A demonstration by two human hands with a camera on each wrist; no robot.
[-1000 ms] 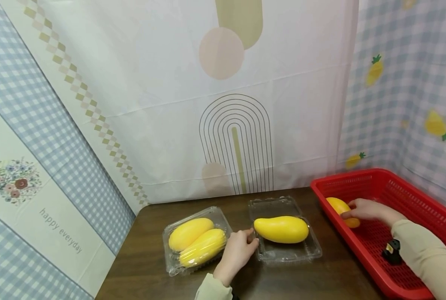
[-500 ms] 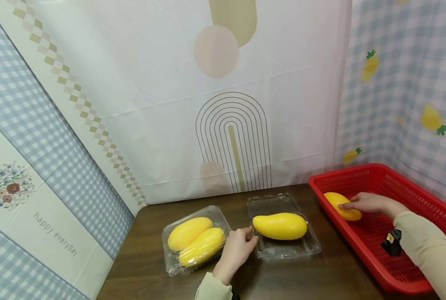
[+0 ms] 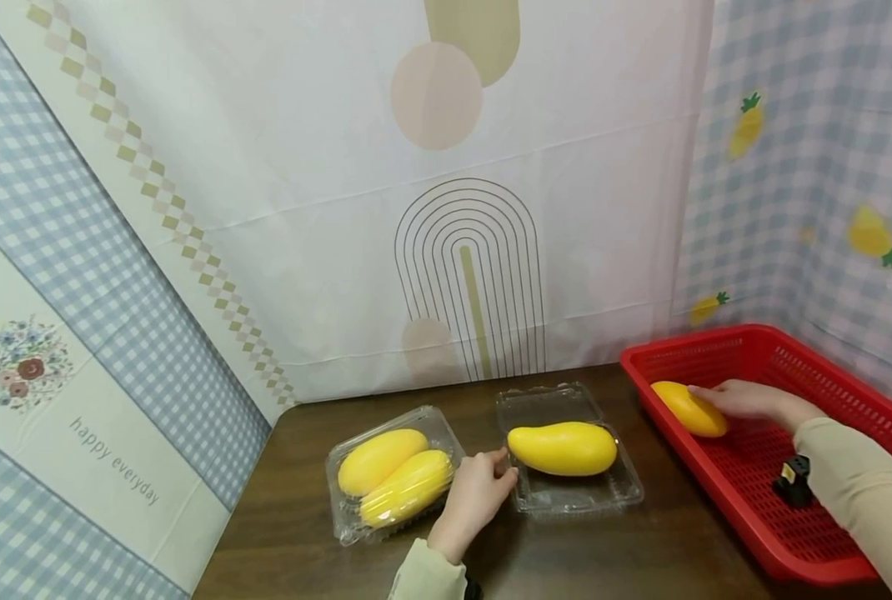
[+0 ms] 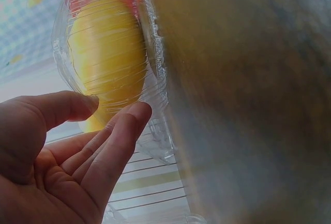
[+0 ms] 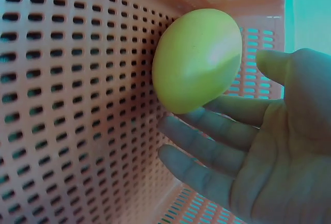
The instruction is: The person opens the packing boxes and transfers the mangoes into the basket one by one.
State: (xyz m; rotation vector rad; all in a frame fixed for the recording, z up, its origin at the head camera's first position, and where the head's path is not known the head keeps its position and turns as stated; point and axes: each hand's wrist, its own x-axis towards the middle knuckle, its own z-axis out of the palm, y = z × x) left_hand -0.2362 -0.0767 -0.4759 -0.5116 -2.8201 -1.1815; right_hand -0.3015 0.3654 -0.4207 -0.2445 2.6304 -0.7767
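My left hand (image 3: 478, 496) is at the left edge of an open clear plastic clamshell box (image 3: 577, 502) holding one yellow mango (image 3: 563, 449). In the left wrist view its thumb and fingertips (image 4: 138, 113) are apart, right by the box wall. My right hand (image 3: 746, 400) reaches into a red basket (image 3: 742, 508), beside another yellow mango (image 3: 688, 409). The right wrist view shows the fingers (image 5: 201, 141) stretched out at that mango's lower side, partly hidden behind it. The thumb stands off from it, with a gap between.
A clear clamshell box (image 3: 344, 521) with two yellow mangoes (image 3: 404, 490) stands on the dark wooden table (image 3: 296, 492), left of my left hand. The basket's raised rim runs along the table's right side. Patterned cloth (image 3: 326, 250) hangs close behind the table.
In the basket, the mango has turned and shifted slightly under my right hand, and the hand has drawn a little back to the right. My left hand stays by the open box.
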